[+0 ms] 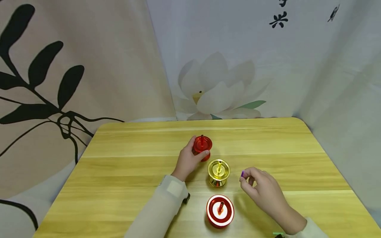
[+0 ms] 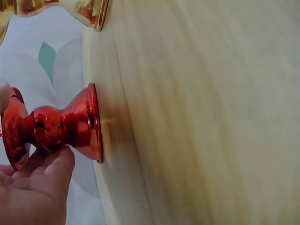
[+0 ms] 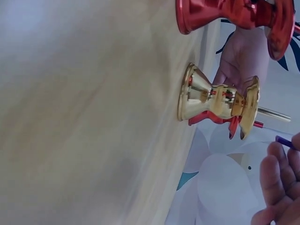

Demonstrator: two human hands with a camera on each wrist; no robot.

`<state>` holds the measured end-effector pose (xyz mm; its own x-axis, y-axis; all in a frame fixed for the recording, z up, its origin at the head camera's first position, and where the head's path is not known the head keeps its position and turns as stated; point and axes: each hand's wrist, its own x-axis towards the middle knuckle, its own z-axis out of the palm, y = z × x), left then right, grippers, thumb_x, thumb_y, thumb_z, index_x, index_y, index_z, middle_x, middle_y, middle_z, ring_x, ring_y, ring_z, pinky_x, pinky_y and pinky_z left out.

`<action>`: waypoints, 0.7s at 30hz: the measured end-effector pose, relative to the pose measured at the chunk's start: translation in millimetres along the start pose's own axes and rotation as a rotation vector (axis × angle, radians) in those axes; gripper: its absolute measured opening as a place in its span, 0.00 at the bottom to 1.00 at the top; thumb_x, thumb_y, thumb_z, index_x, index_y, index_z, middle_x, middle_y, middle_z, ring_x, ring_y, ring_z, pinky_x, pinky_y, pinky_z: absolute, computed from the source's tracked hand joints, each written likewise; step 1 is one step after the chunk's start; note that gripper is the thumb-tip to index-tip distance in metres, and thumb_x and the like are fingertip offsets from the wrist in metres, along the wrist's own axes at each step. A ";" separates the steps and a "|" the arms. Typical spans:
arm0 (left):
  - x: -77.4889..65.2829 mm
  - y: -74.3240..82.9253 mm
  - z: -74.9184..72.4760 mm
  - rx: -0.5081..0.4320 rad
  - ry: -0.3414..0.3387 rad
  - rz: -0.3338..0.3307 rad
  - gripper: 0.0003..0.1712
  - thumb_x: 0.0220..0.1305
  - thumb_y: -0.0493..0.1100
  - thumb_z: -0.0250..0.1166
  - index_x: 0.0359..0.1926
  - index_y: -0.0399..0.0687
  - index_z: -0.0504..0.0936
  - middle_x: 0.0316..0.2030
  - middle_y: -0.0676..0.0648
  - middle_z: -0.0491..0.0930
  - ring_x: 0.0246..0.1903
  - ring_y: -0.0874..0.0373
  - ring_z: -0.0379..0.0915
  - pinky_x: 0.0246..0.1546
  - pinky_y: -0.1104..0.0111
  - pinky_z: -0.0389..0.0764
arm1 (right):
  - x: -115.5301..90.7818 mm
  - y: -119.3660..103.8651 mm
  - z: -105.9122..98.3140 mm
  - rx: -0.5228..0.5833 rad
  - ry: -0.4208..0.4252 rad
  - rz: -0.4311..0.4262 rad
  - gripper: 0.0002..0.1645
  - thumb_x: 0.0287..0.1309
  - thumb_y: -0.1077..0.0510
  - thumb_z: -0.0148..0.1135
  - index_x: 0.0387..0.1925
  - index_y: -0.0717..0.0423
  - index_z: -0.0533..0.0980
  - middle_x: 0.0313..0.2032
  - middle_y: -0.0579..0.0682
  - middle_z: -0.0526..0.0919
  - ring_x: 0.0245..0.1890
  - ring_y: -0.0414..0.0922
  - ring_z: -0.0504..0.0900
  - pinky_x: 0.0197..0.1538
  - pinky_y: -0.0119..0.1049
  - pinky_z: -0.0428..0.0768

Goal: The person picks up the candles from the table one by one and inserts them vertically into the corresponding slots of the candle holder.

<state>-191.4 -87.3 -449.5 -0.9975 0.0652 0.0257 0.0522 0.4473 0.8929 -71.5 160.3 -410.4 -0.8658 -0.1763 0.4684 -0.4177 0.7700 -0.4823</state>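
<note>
At the far end of a row stands a red candlestick [image 1: 202, 144] with a dark-tipped spike. My left hand [image 1: 188, 161] grips its upper part, thumb on the near side and fingers round the left; in the left wrist view the candlestick's flared base [image 2: 89, 123] meets the table. My right hand [image 1: 265, 190] pinches a small purple stick-like piece [image 1: 242, 173] between thumb and fingertip, raised right of a gold candlestick [image 1: 219, 170]. That piece [image 3: 284, 142] shows only its end in the right wrist view. Nearest me stands another red candlestick [image 1: 220, 211], untouched.
The candlesticks stand in a line on a light wooden table [image 1: 134, 165]. A printed curtain [image 1: 119, 66] with leaves and a flower hangs behind the table's far edge. A small green thing [image 1: 278, 233] shows by the right sleeve.
</note>
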 end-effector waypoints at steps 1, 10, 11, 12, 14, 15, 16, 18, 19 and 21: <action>0.1 0.0 0.3 -0.011 -0.001 -0.001 0.49 0.61 0.51 0.73 0.77 0.46 0.59 0.69 0.40 0.69 0.66 0.46 0.68 0.65 0.56 0.71 | 2.3 -0.9 0.4 0.002 -0.003 -0.003 0.13 0.51 0.63 0.70 0.29 0.40 0.77 0.24 0.27 0.73 0.24 0.31 0.69 0.25 0.28 0.67; 0.9 -0.3 0.1 -0.042 -0.014 -0.010 0.49 0.62 0.49 0.73 0.77 0.45 0.58 0.69 0.40 0.69 0.66 0.47 0.69 0.65 0.57 0.72 | 24.0 -8.7 2.9 0.025 -0.016 -0.027 0.10 0.53 0.63 0.69 0.30 0.44 0.78 0.24 0.31 0.75 0.24 0.32 0.70 0.26 0.29 0.68; 0.9 0.0 -0.4 -0.042 -0.016 -0.013 0.49 0.62 0.49 0.73 0.77 0.46 0.58 0.69 0.41 0.69 0.66 0.47 0.69 0.65 0.57 0.72 | 26.5 -9.3 3.1 0.028 -0.021 -0.024 0.10 0.54 0.63 0.69 0.30 0.44 0.78 0.24 0.31 0.75 0.24 0.32 0.70 0.27 0.30 0.68; 0.9 0.1 -0.8 -0.044 -0.020 -0.015 0.49 0.62 0.49 0.73 0.77 0.46 0.58 0.69 0.41 0.69 0.66 0.47 0.69 0.65 0.57 0.72 | 28.9 -10.0 3.2 0.031 -0.026 -0.020 0.09 0.54 0.62 0.68 0.30 0.44 0.78 0.24 0.31 0.76 0.25 0.32 0.70 0.27 0.30 0.69; 1.0 0.5 -1.5 -0.045 -0.025 -0.020 0.49 0.62 0.49 0.73 0.77 0.46 0.58 0.69 0.41 0.69 0.66 0.47 0.69 0.65 0.57 0.72 | 33.7 -11.2 3.7 0.046 -0.035 -0.020 0.09 0.55 0.63 0.68 0.31 0.45 0.77 0.25 0.32 0.76 0.25 0.33 0.72 0.27 0.30 0.69; 1.1 0.6 -1.9 -0.046 -0.029 -0.023 0.49 0.62 0.49 0.73 0.77 0.47 0.58 0.69 0.41 0.69 0.65 0.47 0.69 0.64 0.57 0.72 | 36.0 -11.8 3.8 0.055 -0.038 -0.020 0.08 0.55 0.63 0.67 0.31 0.46 0.77 0.25 0.33 0.77 0.25 0.34 0.72 0.26 0.30 0.70; 1.4 0.3 -2.1 -0.046 -0.033 -0.024 0.49 0.62 0.49 0.73 0.77 0.47 0.58 0.69 0.40 0.69 0.65 0.47 0.70 0.64 0.57 0.73 | 38.4 -12.4 4.0 0.064 -0.041 -0.019 0.08 0.56 0.63 0.67 0.31 0.46 0.77 0.25 0.34 0.77 0.25 0.34 0.73 0.26 0.30 0.70; 1.9 -0.5 -2.5 -0.053 -0.042 -0.022 0.48 0.62 0.49 0.73 0.77 0.47 0.58 0.69 0.40 0.70 0.65 0.47 0.71 0.64 0.57 0.73 | 42.7 -13.4 4.6 0.081 -0.048 -0.014 0.08 0.57 0.63 0.67 0.31 0.47 0.77 0.26 0.35 0.78 0.26 0.34 0.74 0.24 0.29 0.71; 2.1 -0.8 -2.8 -0.058 -0.046 -0.020 0.48 0.62 0.49 0.73 0.77 0.47 0.59 0.69 0.40 0.70 0.64 0.46 0.71 0.63 0.57 0.74 | 44.7 -13.8 5.0 0.087 -0.052 -0.010 0.07 0.57 0.63 0.66 0.31 0.48 0.77 0.26 0.36 0.78 0.26 0.35 0.75 0.24 0.29 0.71; 2.3 -1.7 -3.1 -0.069 -0.055 -0.016 0.48 0.62 0.48 0.73 0.77 0.48 0.59 0.68 0.41 0.70 0.64 0.47 0.72 0.63 0.57 0.74 | 48.2 -14.5 5.9 0.090 -0.060 0.002 0.07 0.58 0.63 0.66 0.31 0.48 0.77 0.26 0.37 0.79 0.26 0.35 0.75 0.24 0.29 0.71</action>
<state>-193.9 -90.6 -449.6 -0.9940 0.1086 -0.0120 0.0310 0.3860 0.9220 -108.7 137.0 -385.1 -0.8803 -0.2137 0.4236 -0.4370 0.7127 -0.5487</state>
